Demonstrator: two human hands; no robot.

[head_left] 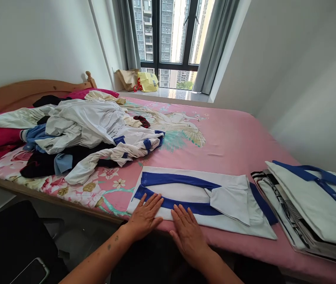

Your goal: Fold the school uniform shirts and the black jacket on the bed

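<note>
Touching folded garment [231, 203], both hands [146, 216] [189, 236] open, flat

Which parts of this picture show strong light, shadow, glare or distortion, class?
Head view: daylight washes out strips of the window; the glossy sill carries glare; the floor falls into shadow; the curtains lean apart toward the top, suggesting wide-angle distortion; both hands, left and right, look reasonably sharp.

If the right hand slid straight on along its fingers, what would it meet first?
The right hand would likely meet the near blue band of the folded garment, where its fingertips seem to rest, then white cloth.
</note>
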